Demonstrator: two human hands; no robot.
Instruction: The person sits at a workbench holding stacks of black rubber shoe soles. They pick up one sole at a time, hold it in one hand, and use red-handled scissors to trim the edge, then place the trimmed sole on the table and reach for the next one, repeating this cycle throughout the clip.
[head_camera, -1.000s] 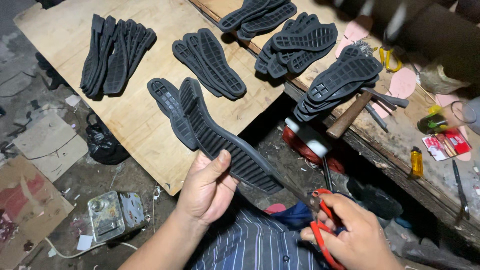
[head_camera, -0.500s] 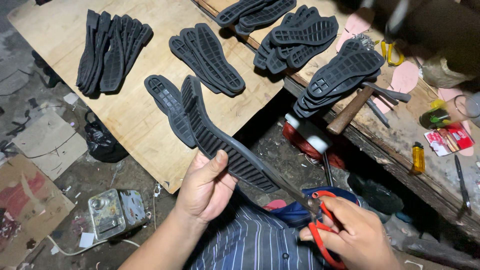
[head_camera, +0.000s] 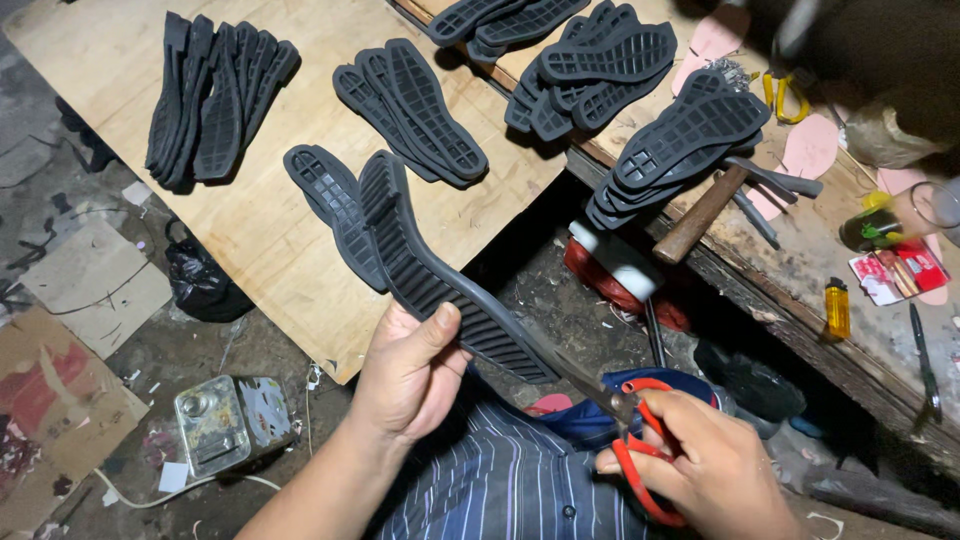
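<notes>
My left hand (head_camera: 410, 375) is clamped on a black rubber shoe sole (head_camera: 440, 275), thumb on the ribbed tread face, fingers behind it, at about mid-length; the sole stands in the air above my lap, its toe end rising over the near edge of the plywood surface (head_camera: 260, 240). My right hand (head_camera: 700, 465) is closed through the red handles of a pair of scissors (head_camera: 620, 420), and the blades lie against the lower edge of the sole near its heel end. Hazard one: the sole is long and flexible, and I hold it well away from the blades, so the free end may bend or twist under blade pressure and the cut may wander off the edge line. Hazard two: my left thumb sits near the edge being trimmed, so a slip along the rubber could bring the blade toward it. Hazard three: the raised toe end hangs just over another sole (head_camera: 330, 205) lying on the surface and may knock it. Hazard four: a hammer (head_camera: 690, 225) overhangs the bench edge nearby; a wide elbow swing could dislodge it.
</notes>
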